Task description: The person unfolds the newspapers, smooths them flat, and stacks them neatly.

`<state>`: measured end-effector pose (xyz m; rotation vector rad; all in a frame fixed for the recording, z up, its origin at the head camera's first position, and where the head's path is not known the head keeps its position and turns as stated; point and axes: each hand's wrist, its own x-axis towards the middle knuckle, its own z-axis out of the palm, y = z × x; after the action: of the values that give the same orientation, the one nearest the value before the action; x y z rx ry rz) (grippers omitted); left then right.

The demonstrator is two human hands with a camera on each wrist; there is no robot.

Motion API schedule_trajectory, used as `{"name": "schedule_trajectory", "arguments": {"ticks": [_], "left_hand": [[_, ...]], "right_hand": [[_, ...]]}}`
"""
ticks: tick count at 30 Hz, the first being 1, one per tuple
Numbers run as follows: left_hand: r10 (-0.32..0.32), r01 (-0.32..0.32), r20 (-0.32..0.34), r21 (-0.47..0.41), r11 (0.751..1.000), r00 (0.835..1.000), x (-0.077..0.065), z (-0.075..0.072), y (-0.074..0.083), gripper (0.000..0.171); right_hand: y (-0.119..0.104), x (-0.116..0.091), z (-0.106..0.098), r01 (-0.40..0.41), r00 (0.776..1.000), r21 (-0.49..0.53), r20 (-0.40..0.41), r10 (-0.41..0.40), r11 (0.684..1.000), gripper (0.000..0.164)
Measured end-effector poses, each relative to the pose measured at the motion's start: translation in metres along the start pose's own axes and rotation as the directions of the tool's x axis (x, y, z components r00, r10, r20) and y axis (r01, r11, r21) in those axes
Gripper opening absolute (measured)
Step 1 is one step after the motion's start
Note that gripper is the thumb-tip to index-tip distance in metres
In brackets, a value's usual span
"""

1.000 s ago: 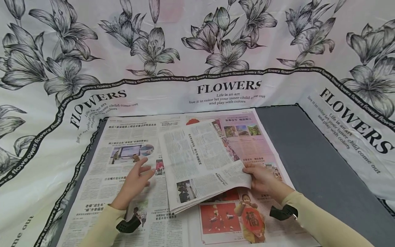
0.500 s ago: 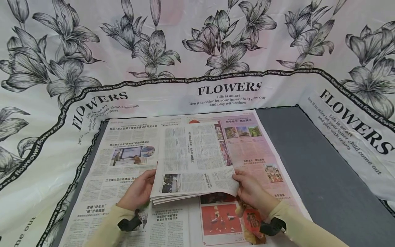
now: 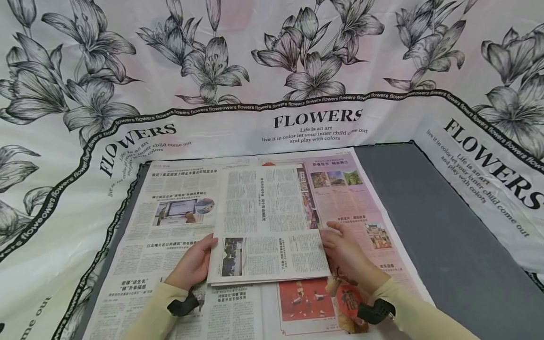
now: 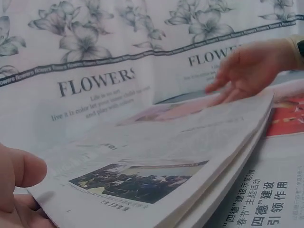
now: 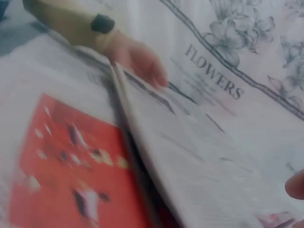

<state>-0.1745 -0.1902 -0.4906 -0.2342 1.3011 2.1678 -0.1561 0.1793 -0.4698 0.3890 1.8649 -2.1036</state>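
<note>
A folded newspaper [image 3: 263, 212], several layers thick, lies over larger spread newspaper sheets [image 3: 140, 264]. My left hand [image 3: 191, 264] is at its left edge, thumb uppermost; in the left wrist view the thumb [image 4: 28, 168] stands beside the paper's corner, with the other fingers lower and partly hidden. On the opposite edge my right hand [image 3: 350, 255] has its fingers loosely extended alongside the paper. The right wrist view is blurred but shows the stacked edge of the folded newspaper [image 5: 156, 152] and the left hand [image 5: 137, 59] beyond it.
The spread sheets cover most of a dark grey tabletop [image 3: 408, 203], bare along its right side. A white cloth printed with flowers [image 3: 314, 127] encloses the table at the back and both sides. Black bands [image 3: 182, 304] circle both wrists.
The folded newspaper has turned straighter and settled lower onto the sheets. My left hand came in to its left edge. My right hand loosened its grip on the right edge.
</note>
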Motion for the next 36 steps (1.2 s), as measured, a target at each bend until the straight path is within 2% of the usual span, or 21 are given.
{"name": "schedule_trajectory", "arguments": {"ticks": [3,6,9,12,14,17,21,24,26,28,31,36], "left_hand": [[0.006,-0.007,-0.025,-0.009,1.000,1.000,0.002,0.001,-0.002,0.061],[0.017,-0.017,-0.058,-0.003,1.000,0.998,0.003,0.001,-0.003,0.065],[0.028,-0.028,-0.069,0.005,1.000,0.997,0.004,0.000,-0.004,0.067],[0.036,-0.036,-0.068,0.005,0.999,0.997,0.003,0.000,-0.004,0.067],[0.037,-0.038,-0.053,-0.007,0.999,0.998,0.003,0.002,-0.004,0.066],[0.040,-0.041,-0.032,-0.012,0.999,0.999,0.003,0.003,-0.005,0.063],[0.046,-0.046,-0.008,-0.017,0.999,0.999,0.003,0.003,-0.004,0.058],[0.054,-0.053,0.023,-0.039,0.998,0.998,0.002,0.002,-0.004,0.056],[0.063,-0.060,0.055,-0.050,0.997,0.996,0.002,0.001,-0.004,0.056],[0.068,-0.064,0.077,-0.058,0.996,0.995,0.001,0.001,-0.004,0.057],[0.069,-0.064,0.088,-0.060,0.996,0.994,0.000,0.000,-0.005,0.059],[0.051,-0.048,0.053,-0.057,0.997,0.997,-0.001,0.000,-0.005,0.062]], "right_hand": [[-0.012,0.003,-0.006,0.042,0.998,-0.107,-0.035,-0.046,0.993,0.060],[-0.022,0.011,-0.007,0.103,0.992,-0.271,-0.042,-0.119,0.957,0.057],[-0.028,0.021,0.001,0.161,0.984,-0.433,0.006,-0.176,0.887,0.058],[-0.031,0.029,0.022,0.237,0.971,-0.550,0.107,-0.213,0.801,0.059],[-0.032,0.030,0.042,0.273,0.962,-0.626,0.175,-0.209,0.731,0.062],[-0.029,0.030,0.077,0.353,0.935,-0.719,0.296,-0.195,0.598,0.067],[-0.016,0.029,0.123,0.472,0.878,-0.777,0.457,-0.142,0.416,0.076],[-0.005,0.026,0.150,0.538,0.841,-0.794,0.529,-0.115,0.282,0.084],[0.000,0.022,0.164,0.561,0.827,-0.801,0.549,-0.118,0.210,0.088],[0.004,0.019,0.176,0.566,0.824,-0.808,0.553,-0.119,0.164,0.091],[0.008,0.014,0.188,0.555,0.832,-0.822,0.541,-0.126,0.132,0.094],[0.011,0.011,0.197,0.527,0.848,-0.845,0.514,-0.129,0.098,0.098]]}}
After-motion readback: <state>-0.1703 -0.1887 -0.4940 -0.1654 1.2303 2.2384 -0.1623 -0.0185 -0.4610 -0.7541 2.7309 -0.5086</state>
